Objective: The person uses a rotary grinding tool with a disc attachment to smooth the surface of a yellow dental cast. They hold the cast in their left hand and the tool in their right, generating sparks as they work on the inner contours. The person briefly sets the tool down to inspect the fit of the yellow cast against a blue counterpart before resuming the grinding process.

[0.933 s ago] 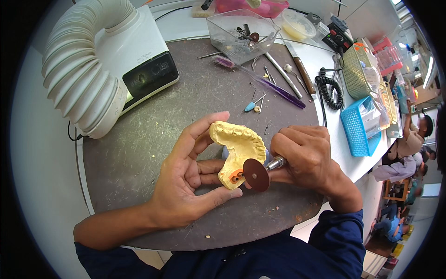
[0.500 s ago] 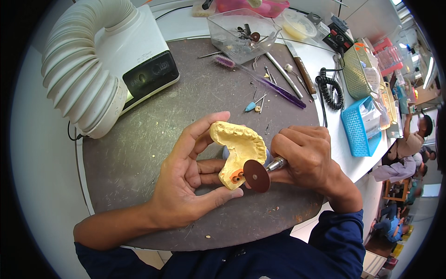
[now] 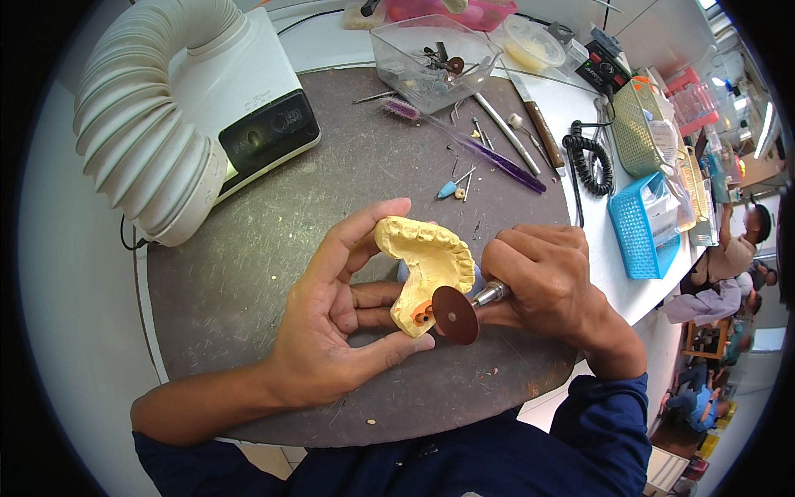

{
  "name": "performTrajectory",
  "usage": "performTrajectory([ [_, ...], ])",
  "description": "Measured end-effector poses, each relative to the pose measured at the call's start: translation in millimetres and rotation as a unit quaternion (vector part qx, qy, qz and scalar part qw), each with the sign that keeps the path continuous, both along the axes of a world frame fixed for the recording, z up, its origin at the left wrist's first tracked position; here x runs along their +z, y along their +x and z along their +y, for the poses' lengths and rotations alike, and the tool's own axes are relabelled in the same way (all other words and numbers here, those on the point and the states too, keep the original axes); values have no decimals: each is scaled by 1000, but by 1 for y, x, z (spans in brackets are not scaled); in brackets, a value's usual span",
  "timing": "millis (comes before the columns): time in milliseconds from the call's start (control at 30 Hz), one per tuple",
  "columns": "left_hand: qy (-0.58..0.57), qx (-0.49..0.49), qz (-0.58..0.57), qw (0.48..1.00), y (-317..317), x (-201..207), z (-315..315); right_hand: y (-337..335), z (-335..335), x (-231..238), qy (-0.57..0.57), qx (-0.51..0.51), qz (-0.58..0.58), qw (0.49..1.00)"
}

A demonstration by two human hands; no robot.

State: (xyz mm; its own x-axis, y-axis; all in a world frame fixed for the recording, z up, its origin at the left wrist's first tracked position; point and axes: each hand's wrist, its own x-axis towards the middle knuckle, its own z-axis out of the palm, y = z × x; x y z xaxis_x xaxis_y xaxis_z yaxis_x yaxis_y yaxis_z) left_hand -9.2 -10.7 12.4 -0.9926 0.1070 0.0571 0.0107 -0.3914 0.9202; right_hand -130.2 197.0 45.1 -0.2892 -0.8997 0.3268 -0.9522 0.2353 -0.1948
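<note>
Yellow plaster gives the dental model [image 3: 451, 261] its curved arch shape, with tooth forms along the rim and an orange patch with a dark hole at its lower end. My left hand [image 3: 331, 311] grips it between the thumb and fingers. My right hand [image 3: 538, 273] is closed around a metal rotary handpiece [image 3: 492, 293]. A brown cutting disc [image 3: 455, 316] on the handpiece stands at the model's lower end, overlapping the orange patch; whether it touches the plaster I cannot tell. Behind the model, a bluish rounded thing is mostly hidden.
A white hose [image 3: 145, 124] and its box-shaped unit stand at the left. Beyond my hands lie a purple-bristled brush [image 3: 505, 164], a blue-tipped bur [image 3: 447, 190] and a wooden-handled knife [image 3: 542, 132]. A clear bin [image 3: 406, 79] stands farther back; a blue basket [image 3: 638, 240] is at the right.
The disc has shifted slightly left, covering more of the orange patch, so one dark hole shows where two did. My left hand and the model have hardly moved.
</note>
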Motion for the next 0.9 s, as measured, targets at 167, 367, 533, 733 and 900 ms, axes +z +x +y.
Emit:
performTrajectory([
  [167,6,4,5,1000,0,-1,0,1,-1,0,-15,-15,-5,1000],
  [367,1,6,9,1000,0,-1,0,0,-1,-1,-14,-19,-3,1000],
  [533,4,2,8,1000,0,-1,-1,1,-1,-1,-10,-18,-8,1000],
  [733,10,6,6,1000,1,0,0,1,0,0,-3,-10,-9,1000],
  [900,7,8,2,1000,1,0,0,1,0,0,-5,-8,-11,1000],
])
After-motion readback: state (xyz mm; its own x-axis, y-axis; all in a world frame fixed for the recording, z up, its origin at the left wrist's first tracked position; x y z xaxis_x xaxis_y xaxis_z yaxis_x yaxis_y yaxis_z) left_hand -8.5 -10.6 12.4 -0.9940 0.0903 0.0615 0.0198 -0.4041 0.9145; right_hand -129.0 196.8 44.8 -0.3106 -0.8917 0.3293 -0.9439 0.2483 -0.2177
